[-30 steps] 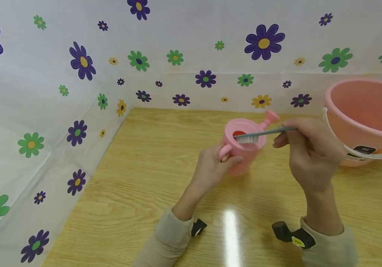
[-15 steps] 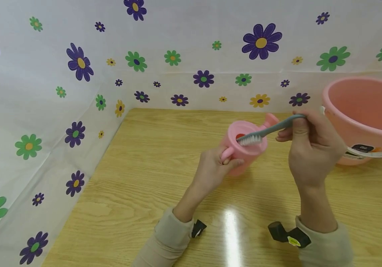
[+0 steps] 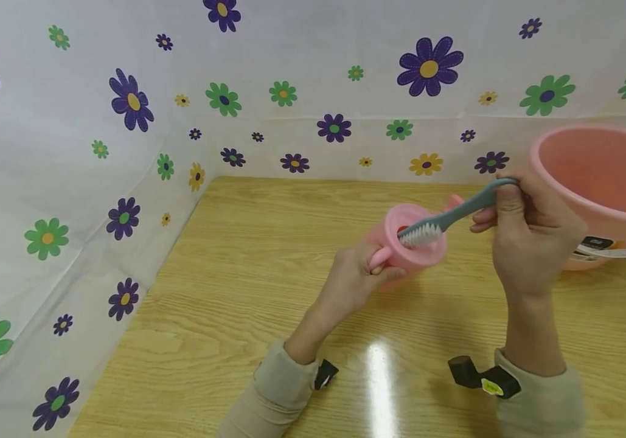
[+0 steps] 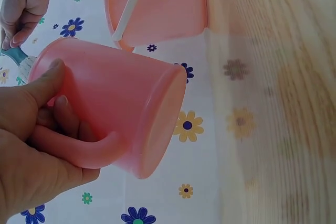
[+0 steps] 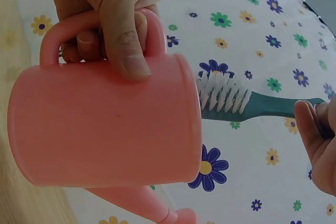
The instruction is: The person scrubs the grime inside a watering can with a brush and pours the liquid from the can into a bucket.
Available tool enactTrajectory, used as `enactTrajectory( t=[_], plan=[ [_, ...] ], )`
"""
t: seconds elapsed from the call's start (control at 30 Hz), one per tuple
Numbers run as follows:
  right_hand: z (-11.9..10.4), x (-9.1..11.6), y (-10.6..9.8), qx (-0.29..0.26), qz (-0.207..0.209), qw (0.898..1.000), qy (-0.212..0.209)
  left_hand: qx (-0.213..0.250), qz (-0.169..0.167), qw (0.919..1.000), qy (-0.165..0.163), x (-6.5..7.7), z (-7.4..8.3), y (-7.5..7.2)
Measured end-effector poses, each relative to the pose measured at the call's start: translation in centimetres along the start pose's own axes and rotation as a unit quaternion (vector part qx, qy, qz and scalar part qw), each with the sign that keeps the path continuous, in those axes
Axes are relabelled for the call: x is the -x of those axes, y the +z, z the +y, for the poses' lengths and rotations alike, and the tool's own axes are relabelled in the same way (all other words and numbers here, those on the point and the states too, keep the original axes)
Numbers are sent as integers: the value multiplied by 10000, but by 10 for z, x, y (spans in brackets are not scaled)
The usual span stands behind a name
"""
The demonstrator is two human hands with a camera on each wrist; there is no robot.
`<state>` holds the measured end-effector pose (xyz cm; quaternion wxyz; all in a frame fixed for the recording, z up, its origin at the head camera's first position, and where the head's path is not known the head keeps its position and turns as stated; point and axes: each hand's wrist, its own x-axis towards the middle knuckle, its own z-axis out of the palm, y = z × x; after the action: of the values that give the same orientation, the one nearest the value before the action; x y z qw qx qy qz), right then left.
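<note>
My left hand [image 3: 350, 278] grips the handle of a small pink watering can [image 4: 115, 87], its thumb lying along the can's side. The can is held tilted off the table, its top opening towards the right hand; its spout [image 5: 139, 203] shows in the right wrist view. Between thumb and fingers my right hand [image 3: 534, 234] pinches the end of a blue-green brush [image 5: 270, 106] with white bristles [image 3: 421, 235]. The brush's tip lies at the can's round opening, partly inside it, most of the bristles showing outside.
A large pink bucket [image 3: 567, 188] with a white handle stands on the right, close behind the right hand. Under everything is a wood-grain table [image 3: 208, 292]. A white flowered sheet [image 3: 302, 55] rises along the back and left.
The watering can has tipped further towards the right hand and shifted slightly right. My right hand has moved a little right and up, the brush now slanting more steeply.
</note>
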<state>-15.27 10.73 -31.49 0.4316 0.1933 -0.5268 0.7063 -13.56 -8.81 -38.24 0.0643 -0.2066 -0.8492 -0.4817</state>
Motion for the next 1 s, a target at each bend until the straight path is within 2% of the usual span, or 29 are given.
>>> enactTrajectory(
  t=[0.17,0.3,0.4,0.5,0.63,0.77,0.87,1.0],
  plan=[
    [-1,-1,0,-72,-307,9993,-206,143,-122,9998,-88,1,-1,-2],
    [-5,-1,4,382,-481,9962,-609,118,-147,9998,-101,2,-1,-4],
    [-8,2,9,770,-469,9913,-956,49,-144,9998,-117,3,-1,-4],
    [-12,6,14,1065,-246,9875,-1135,-2,-70,9998,-176,3,0,-4],
    [-18,6,15,1231,223,9887,-824,-114,90,9997,-203,2,1,-3],
    [-20,3,10,862,613,9938,-334,-72,180,9997,-114,2,2,-3],
    [-17,1,7,711,727,9947,-176,89,223,9997,-49,1,1,-3],
    [-11,0,5,669,686,9954,-77,387,303,9987,-143,1,1,-5]
  ],
)
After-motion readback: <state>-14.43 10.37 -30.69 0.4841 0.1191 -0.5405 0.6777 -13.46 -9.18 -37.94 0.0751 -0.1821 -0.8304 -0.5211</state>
